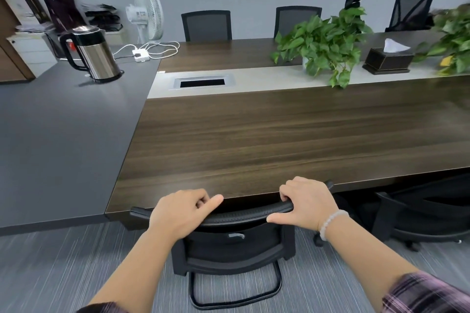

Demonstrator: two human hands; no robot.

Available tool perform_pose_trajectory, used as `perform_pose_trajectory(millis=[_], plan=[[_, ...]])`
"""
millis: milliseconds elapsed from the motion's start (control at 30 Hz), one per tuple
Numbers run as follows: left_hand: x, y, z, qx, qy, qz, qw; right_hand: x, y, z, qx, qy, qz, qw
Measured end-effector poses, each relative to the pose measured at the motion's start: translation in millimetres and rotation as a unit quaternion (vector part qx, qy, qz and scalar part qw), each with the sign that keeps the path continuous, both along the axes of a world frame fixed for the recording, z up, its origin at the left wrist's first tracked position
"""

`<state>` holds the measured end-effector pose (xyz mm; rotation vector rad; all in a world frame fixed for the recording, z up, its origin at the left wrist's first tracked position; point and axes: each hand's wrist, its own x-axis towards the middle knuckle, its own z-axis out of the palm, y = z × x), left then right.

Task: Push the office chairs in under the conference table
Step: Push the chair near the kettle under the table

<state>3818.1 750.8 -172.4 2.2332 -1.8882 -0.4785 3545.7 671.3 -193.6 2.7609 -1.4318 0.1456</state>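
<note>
Both hands, left (180,213) and right (306,202), grip closed on the black mesh office chair's top rail (244,215), seat already under the dark wood-grain conference table (279,134), likely needing only a final nudge

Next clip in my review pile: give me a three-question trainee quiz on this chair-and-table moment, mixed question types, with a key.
1. True or false: both hands rest on the top edge of the black chair's backrest.
2. Which wrist wears the bead bracelet? A) left B) right C) neither
3. Fill in: the steel kettle stands on the ____ surface beside the wooden conference table.

Key:
1. True: the left hand and the right hand are both on it.
2. B
3. Dark grey
</note>
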Motion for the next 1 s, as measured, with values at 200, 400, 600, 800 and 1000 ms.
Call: perform_pose_trajectory(millis=[200,400,600,800,1000], plan=[[2.6,-2.6,-2.9,0.005,0.171,0.112,0.979,0.6,4.9,24.0,0.253,-0.029,-0.028,0.966],[-8.6,5.2,60.3,-0.073,0.525,0.245,0.812,33.5,-5.3,72.6,0.376,-0.186,-0.051,0.906],[9.3,45.0,106.2,-0.134,0.386,0.232,0.883,104.7,12.4,117.4,0.365,-0.298,-0.003,0.882],[76.2,105.0,106.4,-0.21,0.348,0.321,0.855,200.5,47.4,121.3,0.383,-0.324,0.051,0.864],[167.8,167.3,98.5,-0.295,0.433,0.398,0.753,313.2,82.5,112.1,0.432,-0.339,0.091,0.831]])
